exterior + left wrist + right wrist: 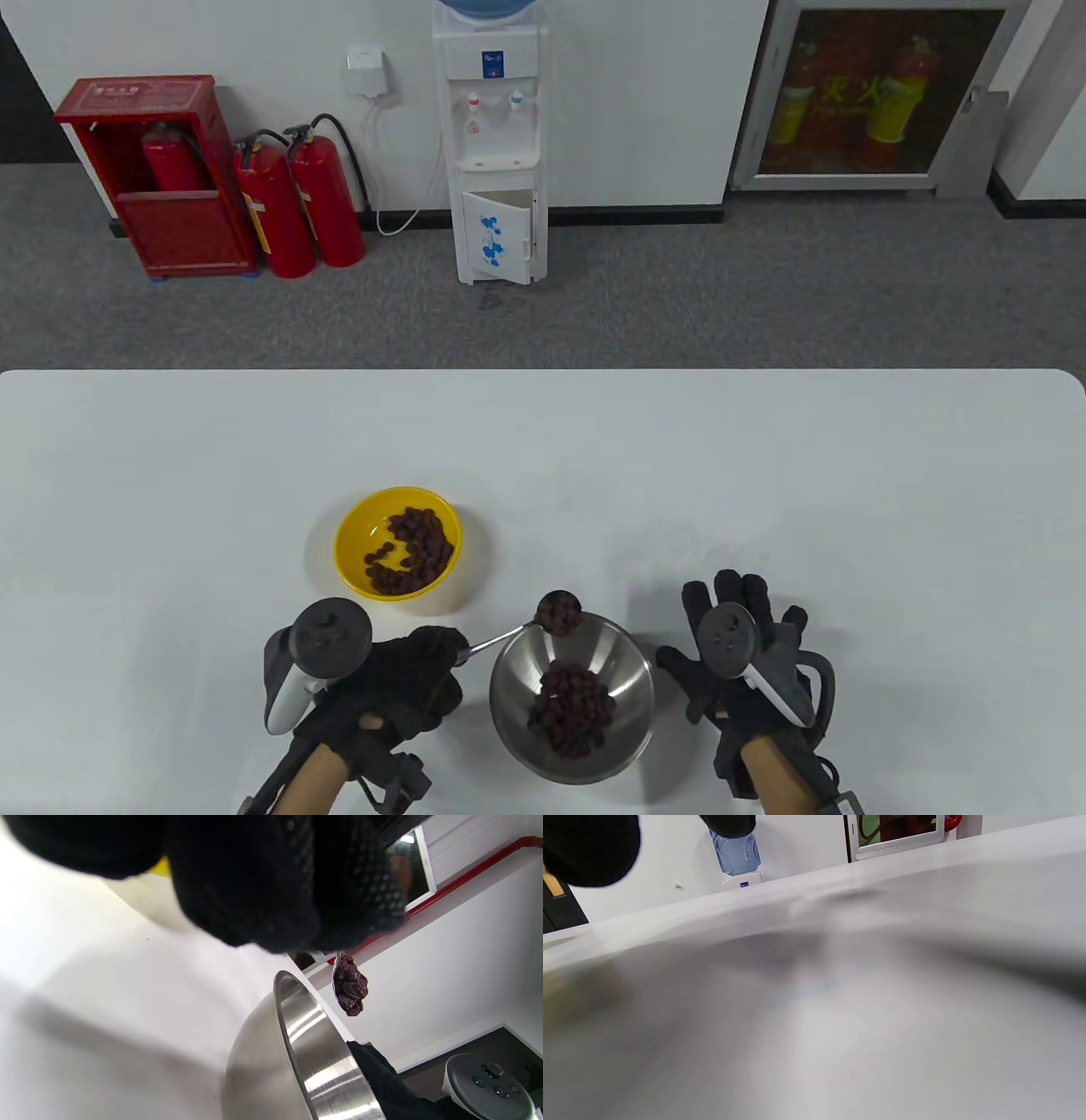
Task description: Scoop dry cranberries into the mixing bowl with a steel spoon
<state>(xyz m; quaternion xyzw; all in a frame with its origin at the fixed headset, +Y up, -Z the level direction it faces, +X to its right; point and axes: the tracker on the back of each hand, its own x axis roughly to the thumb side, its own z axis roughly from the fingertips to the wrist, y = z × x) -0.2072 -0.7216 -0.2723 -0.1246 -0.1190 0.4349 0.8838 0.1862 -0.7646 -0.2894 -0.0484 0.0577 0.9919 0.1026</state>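
My left hand grips the handle of the steel spoon. The spoon's bowl holds a heap of dry cranberries just above the far rim of the steel mixing bowl. The mixing bowl has a pile of cranberries in its bottom. A yellow bowl with more cranberries stands behind and to the left. In the left wrist view the loaded spoon hangs beside the bowl's rim. My right hand rests flat on the table to the right of the mixing bowl, fingers spread.
The white table stretches wide behind and to both sides of the bowls. The right wrist view shows only the blurred table top and the far wall.
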